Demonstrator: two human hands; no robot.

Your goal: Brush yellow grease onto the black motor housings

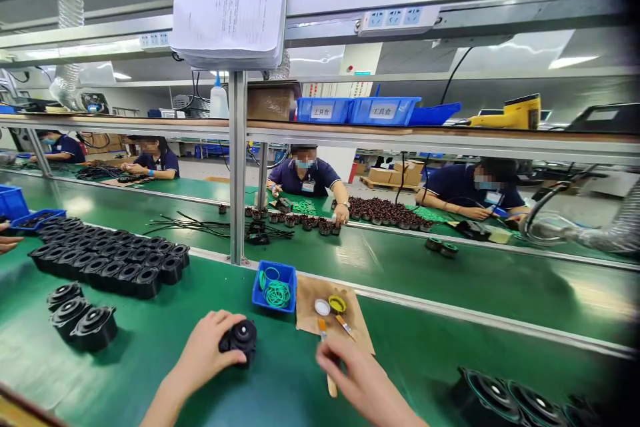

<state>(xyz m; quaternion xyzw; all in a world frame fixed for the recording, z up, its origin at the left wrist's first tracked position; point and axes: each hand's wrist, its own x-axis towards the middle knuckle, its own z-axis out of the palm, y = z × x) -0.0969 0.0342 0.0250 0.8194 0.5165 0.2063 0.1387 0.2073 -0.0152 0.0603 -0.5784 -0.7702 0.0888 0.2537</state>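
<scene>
My left hand (210, 350) is wrapped around the side of a black round motor housing (243, 333) that stands on the green bench, thumb in front and fingers behind. My right hand (357, 373), slightly blurred, has its fingers closed around a small brush with orange bristles (322, 327); the wooden handle (331, 385) shows below the fingers. Behind the brush, a brown cardboard sheet (363, 327) bears a second brush (345, 327), a white lid (322, 307) and a yellow-rimmed pot (337, 305). A blue bin (274, 285) beside the sheet contains green rings (277, 294).
Rows of black housings (110, 263) fill the left side, with a small group (83, 320) nearer me. Green-ringed housings (500, 397) sit at lower right. A metal post (237, 180) rises behind the bin. Co-workers sit across the line; another person's hand (7, 240) shows at far left.
</scene>
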